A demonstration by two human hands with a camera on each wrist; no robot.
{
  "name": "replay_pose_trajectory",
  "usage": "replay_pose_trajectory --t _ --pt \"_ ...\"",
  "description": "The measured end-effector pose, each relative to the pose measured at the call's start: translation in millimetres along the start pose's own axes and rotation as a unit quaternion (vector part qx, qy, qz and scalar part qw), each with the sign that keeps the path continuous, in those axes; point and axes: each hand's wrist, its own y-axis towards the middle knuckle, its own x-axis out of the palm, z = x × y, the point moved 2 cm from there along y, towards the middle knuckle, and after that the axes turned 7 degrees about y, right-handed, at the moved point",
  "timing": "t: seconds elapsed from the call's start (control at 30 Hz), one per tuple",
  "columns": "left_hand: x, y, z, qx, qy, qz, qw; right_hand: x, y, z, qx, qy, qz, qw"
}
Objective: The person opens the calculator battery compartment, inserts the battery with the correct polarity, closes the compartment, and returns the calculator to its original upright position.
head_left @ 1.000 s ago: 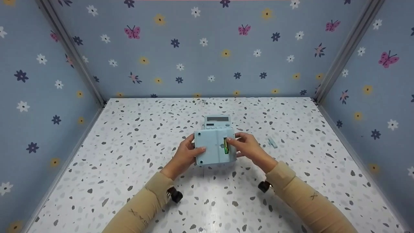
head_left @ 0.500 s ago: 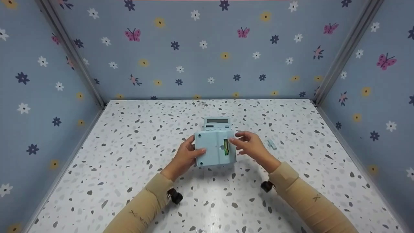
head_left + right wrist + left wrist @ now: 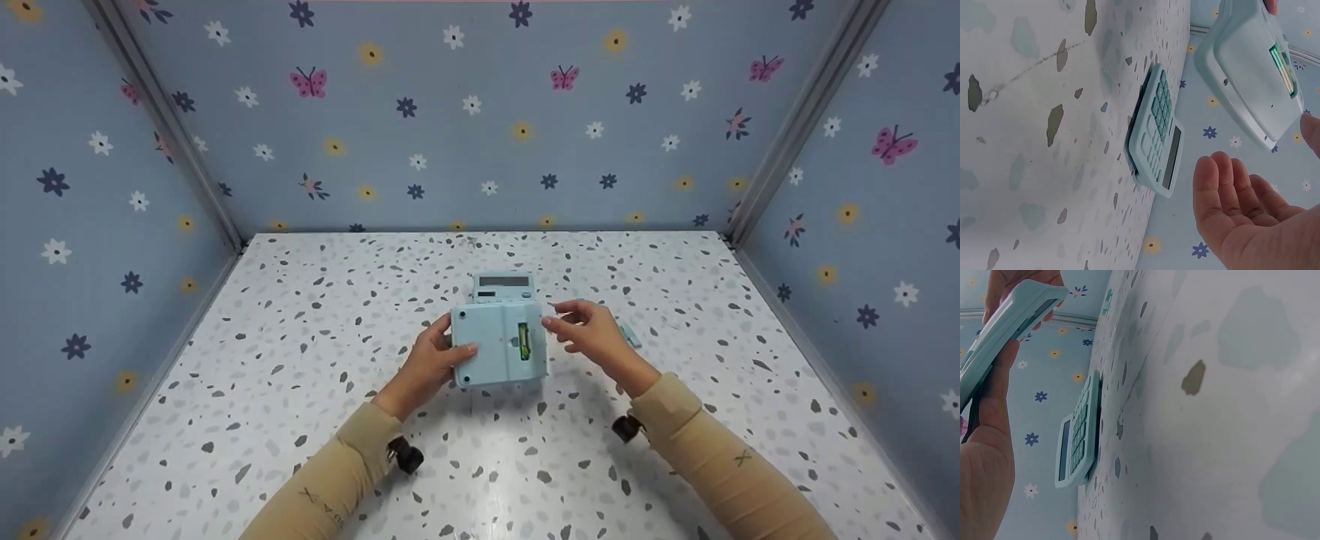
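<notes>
My left hand (image 3: 427,360) grips a light-blue calculator (image 3: 487,352) by its left side, thumb on the back face, which is turned up towards me. A green battery (image 3: 524,342) lies in the uncovered slot on that back. Just off the calculator's right edge is my right hand (image 3: 592,337). In the right wrist view, its thumb stands apart from the loosely bent fingers (image 3: 1227,185), with nothing between them. The thumb tip is close to the calculator's corner; whether they touch I cannot tell.
A second light-blue calculator (image 3: 504,283) lies face up on the speckled white tabletop (image 3: 337,322), behind the held one. A small light-blue cover piece (image 3: 631,337) lies to the right, partly behind my right hand. Flower-patterned walls (image 3: 450,90) enclose the back and both sides.
My right thumb has come off the battery slot, and that hand has drawn back to the right. The left hand and the held calculator have stayed nearly still.
</notes>
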Motion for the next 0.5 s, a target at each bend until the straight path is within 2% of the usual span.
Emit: replay_pose_trajectory --t 0.27,0.5 --pt "-1.6 0.3 -0.5 0.0 0.004 -0.003 1.0 -8.2 -0.2 -1.5 -0.03 -0.006 0.003 0.9995" --pt "-2.3 0.3 -0.9 0.002 0.005 -0.001 1.0 -13.2 -0.7 -1.0 -0.023 -0.006 0.013 0.9996"
